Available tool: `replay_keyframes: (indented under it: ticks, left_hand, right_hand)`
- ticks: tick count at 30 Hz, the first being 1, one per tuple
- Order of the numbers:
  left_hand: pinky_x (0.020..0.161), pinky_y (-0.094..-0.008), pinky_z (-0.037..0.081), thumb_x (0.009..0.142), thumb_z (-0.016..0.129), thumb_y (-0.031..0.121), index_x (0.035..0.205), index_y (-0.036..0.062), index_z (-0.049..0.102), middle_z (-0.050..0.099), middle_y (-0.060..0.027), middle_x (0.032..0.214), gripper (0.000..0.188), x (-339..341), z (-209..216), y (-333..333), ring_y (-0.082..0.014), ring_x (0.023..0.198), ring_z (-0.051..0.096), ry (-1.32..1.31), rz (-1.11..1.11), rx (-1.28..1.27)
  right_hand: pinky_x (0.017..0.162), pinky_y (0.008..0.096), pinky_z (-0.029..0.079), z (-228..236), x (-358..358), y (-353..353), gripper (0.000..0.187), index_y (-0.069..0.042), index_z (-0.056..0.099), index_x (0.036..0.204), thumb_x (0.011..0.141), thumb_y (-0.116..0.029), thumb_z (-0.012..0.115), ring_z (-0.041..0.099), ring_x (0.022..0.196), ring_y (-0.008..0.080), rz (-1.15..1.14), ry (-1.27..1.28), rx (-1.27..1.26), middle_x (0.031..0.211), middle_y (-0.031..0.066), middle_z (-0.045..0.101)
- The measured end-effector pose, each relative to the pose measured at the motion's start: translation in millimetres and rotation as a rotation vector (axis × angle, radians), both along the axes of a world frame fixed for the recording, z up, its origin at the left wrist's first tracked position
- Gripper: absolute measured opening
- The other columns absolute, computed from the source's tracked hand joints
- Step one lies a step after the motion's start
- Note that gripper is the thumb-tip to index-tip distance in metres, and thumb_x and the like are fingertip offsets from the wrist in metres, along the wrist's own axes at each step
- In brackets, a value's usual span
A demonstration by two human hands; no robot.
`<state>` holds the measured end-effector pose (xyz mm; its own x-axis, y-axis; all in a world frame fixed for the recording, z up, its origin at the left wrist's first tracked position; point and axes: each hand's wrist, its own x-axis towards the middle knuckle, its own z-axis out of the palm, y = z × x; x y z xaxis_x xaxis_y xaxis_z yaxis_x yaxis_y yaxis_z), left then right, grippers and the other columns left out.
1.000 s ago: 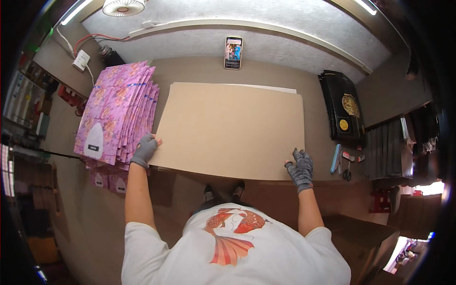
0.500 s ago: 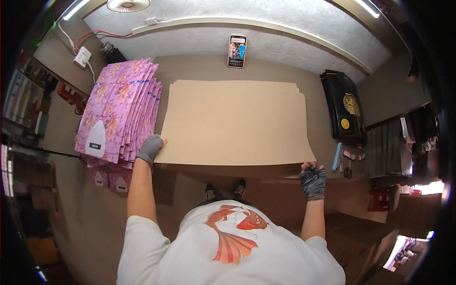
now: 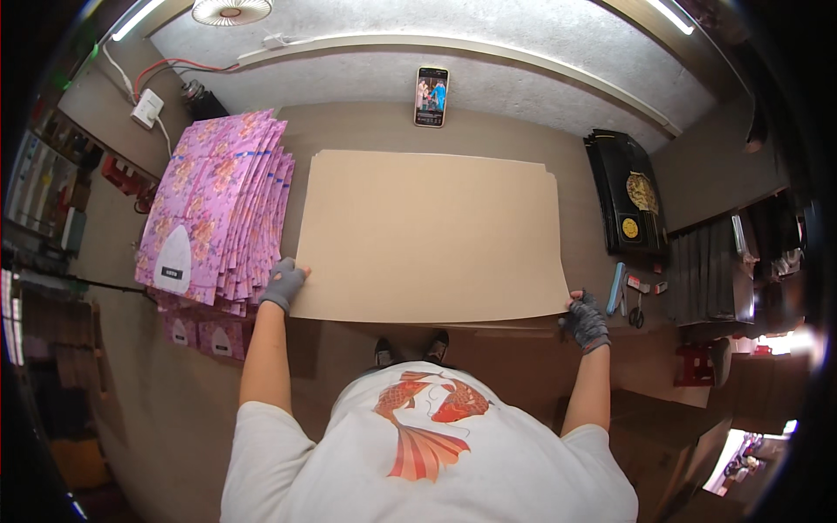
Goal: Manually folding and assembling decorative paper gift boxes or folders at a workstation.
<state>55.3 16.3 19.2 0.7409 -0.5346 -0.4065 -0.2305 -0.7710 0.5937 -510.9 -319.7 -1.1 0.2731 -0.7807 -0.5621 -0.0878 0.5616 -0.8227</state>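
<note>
A large tan cardboard sheet (image 3: 427,235) lies in front of me on the table, with edges of more sheets showing beneath its far corners. My left hand (image 3: 285,285), in a grey fingerless glove, is closed on the sheet's near left corner, thumb along the edge. At the near right corner, my right hand (image 3: 586,322) pinches the sheet's edge; its glove is a darker mottled grey. The undersides of both grips are hidden.
Left of the sheet stands a tall stack of pink floral packaging pieces (image 3: 205,205). A phone (image 3: 431,98) leans at the back wall. Black printed pieces (image 3: 623,192) lie at the right, with scissors (image 3: 637,315) and a blue-handled tool (image 3: 616,288) nearer me.
The sheet's near edge has come closer to me. My left hand has shifted slightly right and nearer; my right hand has moved right and turned at the corner.
</note>
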Motion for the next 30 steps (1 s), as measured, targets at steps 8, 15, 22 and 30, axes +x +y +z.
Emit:
replay_keyframes:
  ticks: [8,15,22,30]
  left_hand:
    - [0.094,-0.0444,0.046,0.077,0.073,0.033,0.122,-0.0038,0.048,0.061,-0.0243,0.111,0.063,-42,-7,-22,-0.0382,0.099,0.061,-0.581,-0.106,0.212]
    - [0.095,-0.033,0.043,0.096,0.058,0.036,0.111,0.0001,0.062,0.063,-0.0096,0.106,0.039,-145,153,-91,-0.017,0.103,0.057,0.807,-0.514,-0.65]
    - [0.098,-0.0356,0.041,0.101,0.024,0.062,0.109,-0.0024,0.06,0.06,-0.0075,0.109,0.074,-277,267,-90,-0.0175,0.104,0.056,2.425,-1.166,-0.795]
    - [0.102,-0.0396,0.038,0.095,0.023,0.073,0.131,-0.0054,0.048,0.058,-0.0174,0.125,0.09,-333,243,-79,-0.026,0.119,0.054,2.778,-1.286,-0.857]
  right_hand:
    - [0.049,0.0344,0.056,-16,37,20,0.028,-0.011,0.053,0.113,0.092,-0.022,0.068,0.068,0.066,0.0228,-0.048,0.2,0.072,0.094,0.0069,0.064]
    - [0.044,0.0306,0.052,-21,36,23,0.027,-0.011,0.055,0.117,0.094,-0.022,0.064,0.065,0.061,0.0202,-0.077,0.233,0.035,0.089,0.0075,0.065]
    - [0.043,0.0297,0.051,-45,12,21,0.026,-0.013,0.055,0.117,0.093,-0.019,0.062,0.064,0.061,0.0199,-0.073,0.076,-0.046,0.087,0.0052,0.063]
    - [0.041,0.0317,0.047,-51,13,15,0.027,-0.016,0.052,0.116,0.093,-0.02,0.064,0.063,0.06,0.0206,-0.081,0.079,-0.014,0.087,0.0032,0.062]
